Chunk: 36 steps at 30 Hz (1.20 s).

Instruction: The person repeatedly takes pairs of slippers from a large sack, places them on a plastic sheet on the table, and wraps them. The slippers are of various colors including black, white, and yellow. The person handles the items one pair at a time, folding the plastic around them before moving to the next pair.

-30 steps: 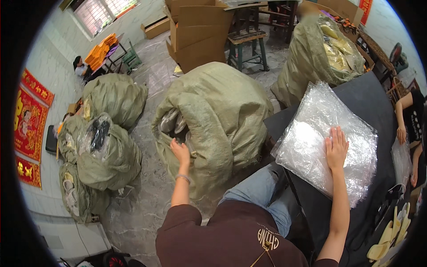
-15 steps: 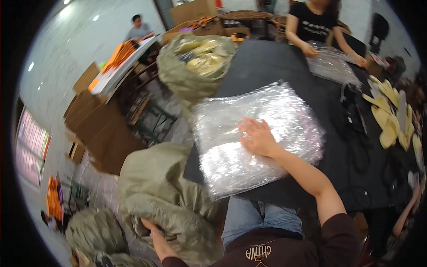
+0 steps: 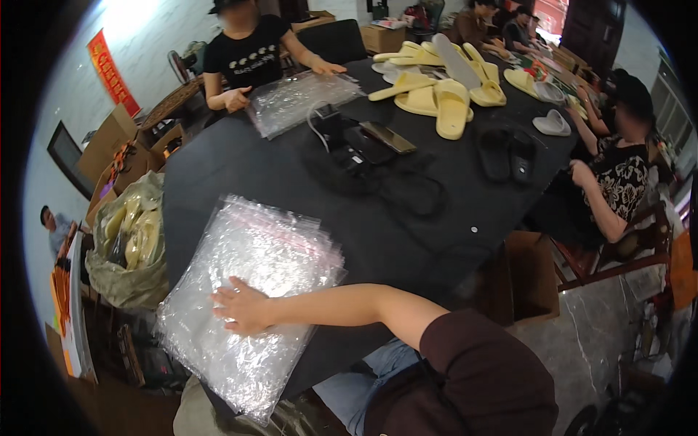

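Note:
My right hand [image 3: 243, 309] lies flat, fingers spread, on a thick stack of clear plastic bags [image 3: 251, 291] at the near left corner of the black table [image 3: 407, 240]. It grips nothing. My forearm reaches in from the lower right, in a dark maroon sleeve. My left hand is out of the picture. A bit of a greenish sack [image 3: 193, 418] shows at the bottom edge below the stack.
Yellow slippers [image 3: 443, 102], black slippers [image 3: 505, 152], phones and black devices [image 3: 363, 145] lie further along the table. A person in black handles another bag stack [image 3: 302, 98] at the far end. Another person [image 3: 618, 182] sits at the right. An open sack of yellow slippers [image 3: 131, 247] and cardboard boxes [image 3: 109, 142] stand left.
The view has swung up from the sacks on the floor to the table. My left hand and the sack it held have dropped out of view. My right hand stays on the bags.

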Motion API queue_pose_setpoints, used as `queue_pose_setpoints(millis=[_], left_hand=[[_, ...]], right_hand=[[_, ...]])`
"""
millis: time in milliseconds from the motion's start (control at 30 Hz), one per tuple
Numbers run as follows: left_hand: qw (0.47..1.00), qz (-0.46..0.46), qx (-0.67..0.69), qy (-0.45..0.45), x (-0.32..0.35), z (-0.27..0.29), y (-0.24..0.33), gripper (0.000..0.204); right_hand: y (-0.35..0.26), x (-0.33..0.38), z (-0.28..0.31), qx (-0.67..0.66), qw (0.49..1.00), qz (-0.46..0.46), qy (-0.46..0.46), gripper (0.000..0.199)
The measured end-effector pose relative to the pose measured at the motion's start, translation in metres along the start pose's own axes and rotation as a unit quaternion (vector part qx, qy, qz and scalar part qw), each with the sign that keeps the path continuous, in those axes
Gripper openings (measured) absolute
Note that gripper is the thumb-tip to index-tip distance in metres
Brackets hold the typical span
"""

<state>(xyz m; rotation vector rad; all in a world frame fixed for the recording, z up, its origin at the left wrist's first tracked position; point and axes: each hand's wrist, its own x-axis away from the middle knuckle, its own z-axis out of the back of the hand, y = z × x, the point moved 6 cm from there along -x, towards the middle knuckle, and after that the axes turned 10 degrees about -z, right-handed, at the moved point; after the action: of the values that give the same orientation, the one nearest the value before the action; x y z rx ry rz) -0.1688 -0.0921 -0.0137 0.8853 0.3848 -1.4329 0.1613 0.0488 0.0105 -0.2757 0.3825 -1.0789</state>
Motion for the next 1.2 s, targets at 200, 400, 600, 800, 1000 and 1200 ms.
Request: queue_pose_setpoints(millis=[200, 400, 600, 800, 1000, 1200], left_hand=[[0.995, -0.078, 0.046, 0.037, -0.02, 0.003, 0.024, 0.06], [0.909, -0.341, 0.152, 0.186, -0.043, 0.022, 0.013, 0.061], [0.889, -0.324, 0.282, 0.158, -0.037, 0.011, 0.119, 0.023], [0.931, -0.302, 0.16, -0.128, -0.031, -0.016, 0.157, 0.02], [0.925, -0.343, 0.134, -0.096, -0.026, -0.017, 0.156, 0.026], [0.934, -0.197, 0.236, -0.182, -0.048, 0.003, 0.148, 0.06]], right_hand=[[0.01, 0.002, 0.0, -0.064, 0.997, -0.018, 0.031, 0.059], [0.039, -0.016, 0.011, -0.351, 0.927, -0.094, 0.087, 0.055], [0.066, -0.021, 0.001, -0.724, 0.646, -0.22, 0.101, 0.048], [0.072, -0.021, 0.033, -0.956, 0.252, -0.149, -0.006, 0.04], [0.074, -0.016, 0.101, -0.763, 0.639, -0.082, 0.052, 0.052], [0.088, 0.031, 0.133, -0.042, 0.96, 0.006, 0.278, 0.045]])
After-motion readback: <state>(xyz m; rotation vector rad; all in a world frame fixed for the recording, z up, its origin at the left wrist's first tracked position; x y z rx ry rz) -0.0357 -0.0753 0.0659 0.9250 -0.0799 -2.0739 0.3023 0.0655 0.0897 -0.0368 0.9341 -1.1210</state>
